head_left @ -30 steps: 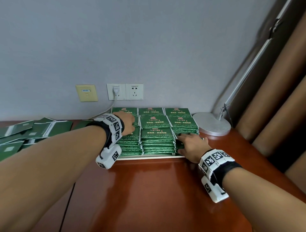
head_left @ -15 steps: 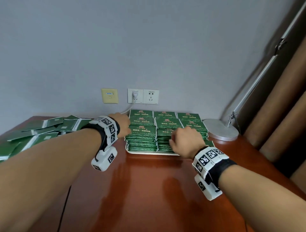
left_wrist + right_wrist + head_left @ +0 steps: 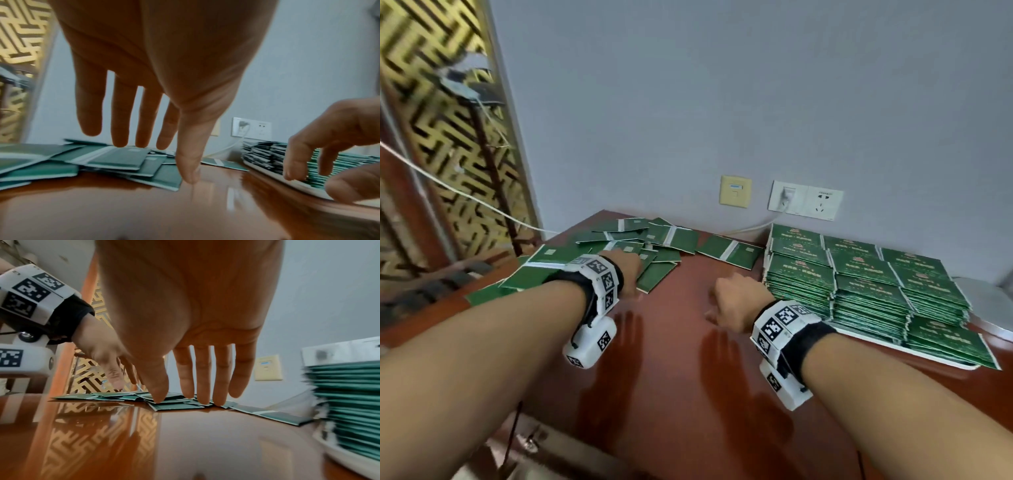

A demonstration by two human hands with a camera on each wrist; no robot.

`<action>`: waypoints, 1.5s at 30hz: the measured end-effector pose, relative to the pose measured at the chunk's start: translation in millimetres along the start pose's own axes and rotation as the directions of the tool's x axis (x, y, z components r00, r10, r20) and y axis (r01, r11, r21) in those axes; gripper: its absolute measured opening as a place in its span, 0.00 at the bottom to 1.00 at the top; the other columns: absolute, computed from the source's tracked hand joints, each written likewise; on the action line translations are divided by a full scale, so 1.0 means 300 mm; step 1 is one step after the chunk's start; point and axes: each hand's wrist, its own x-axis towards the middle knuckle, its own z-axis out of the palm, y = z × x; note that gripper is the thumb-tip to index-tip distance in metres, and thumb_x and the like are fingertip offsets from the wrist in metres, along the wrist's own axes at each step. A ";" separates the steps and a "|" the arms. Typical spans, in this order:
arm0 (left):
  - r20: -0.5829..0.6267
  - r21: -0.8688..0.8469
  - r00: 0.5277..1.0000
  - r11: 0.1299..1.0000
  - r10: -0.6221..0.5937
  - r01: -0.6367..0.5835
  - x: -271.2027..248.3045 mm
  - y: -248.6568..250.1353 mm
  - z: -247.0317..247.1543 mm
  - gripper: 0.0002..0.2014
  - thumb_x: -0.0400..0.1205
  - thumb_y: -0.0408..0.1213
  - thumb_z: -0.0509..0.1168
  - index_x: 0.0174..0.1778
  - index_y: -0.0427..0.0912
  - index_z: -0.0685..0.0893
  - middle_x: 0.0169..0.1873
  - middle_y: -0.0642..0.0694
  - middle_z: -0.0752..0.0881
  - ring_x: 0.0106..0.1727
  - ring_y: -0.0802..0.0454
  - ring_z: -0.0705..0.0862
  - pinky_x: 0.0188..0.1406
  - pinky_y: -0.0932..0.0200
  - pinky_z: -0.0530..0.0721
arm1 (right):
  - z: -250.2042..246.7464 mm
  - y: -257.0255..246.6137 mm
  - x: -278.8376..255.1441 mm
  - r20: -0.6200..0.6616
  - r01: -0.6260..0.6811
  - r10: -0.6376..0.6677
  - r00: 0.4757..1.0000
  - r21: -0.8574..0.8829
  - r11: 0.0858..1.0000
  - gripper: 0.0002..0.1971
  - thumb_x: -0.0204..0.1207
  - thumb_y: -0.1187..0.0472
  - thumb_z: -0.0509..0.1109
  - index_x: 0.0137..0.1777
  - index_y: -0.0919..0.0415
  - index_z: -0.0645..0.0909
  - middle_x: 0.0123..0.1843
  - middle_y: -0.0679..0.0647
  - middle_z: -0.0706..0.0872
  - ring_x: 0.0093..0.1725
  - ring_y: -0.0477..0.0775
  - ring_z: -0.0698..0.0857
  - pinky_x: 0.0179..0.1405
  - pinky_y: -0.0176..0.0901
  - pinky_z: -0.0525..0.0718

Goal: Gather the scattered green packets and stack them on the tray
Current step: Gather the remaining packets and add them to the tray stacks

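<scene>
We held our left hand [image 3: 627, 274] over the loose packets [image 3: 654, 240] at the table's [image 3: 671, 377] far-left edge, fingers straight, gripping nothing. Our right hand [image 3: 736, 301], fingers relaxed and empty, hovered over bare glossy wood beside the white tray [image 3: 928, 354] of flat stacked packets [image 3: 866, 274].
</scene>
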 end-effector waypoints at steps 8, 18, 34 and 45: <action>0.138 -0.010 0.981 0.990 -0.137 0.140 -0.009 -0.223 0.120 0.51 0.60 0.59 0.84 0.77 0.45 0.74 0.70 0.43 0.82 0.68 0.40 0.83 0.66 0.42 0.83 | 0.035 -0.233 0.213 0.086 0.193 -0.196 0.977 0.043 0.980 0.32 0.73 0.36 0.74 0.67 0.60 0.77 0.64 0.56 0.80 0.64 0.61 0.80 0.62 0.57 0.82; 0.237 -0.055 0.952 0.976 -0.193 0.211 0.029 -0.318 0.191 0.64 0.58 0.60 0.85 0.85 0.45 0.57 0.80 0.36 0.69 0.77 0.34 0.74 0.72 0.35 0.76 | 0.057 -0.337 0.410 0.232 0.232 -0.232 0.945 0.028 0.972 0.62 0.52 0.36 0.87 0.81 0.67 0.63 0.79 0.62 0.70 0.80 0.66 0.68 0.76 0.66 0.73; 0.095 -0.046 0.983 0.986 -0.156 0.161 -0.042 -0.276 0.207 0.34 0.67 0.60 0.80 0.65 0.46 0.84 0.64 0.43 0.80 0.69 0.39 0.76 0.67 0.43 0.79 | 0.056 -0.314 0.304 0.153 0.251 -0.240 0.959 -0.061 0.966 0.30 0.63 0.28 0.76 0.29 0.57 0.77 0.44 0.50 0.80 0.54 0.56 0.82 0.53 0.56 0.86; 0.110 -0.114 0.988 0.989 0.107 -0.095 -0.127 -0.077 0.169 0.21 0.78 0.53 0.75 0.68 0.61 0.84 0.68 0.54 0.84 0.67 0.49 0.83 0.67 0.56 0.79 | 0.046 -0.198 0.106 0.135 0.150 -0.139 0.981 -0.076 0.986 0.22 0.80 0.40 0.69 0.62 0.58 0.79 0.56 0.56 0.85 0.50 0.60 0.85 0.48 0.51 0.86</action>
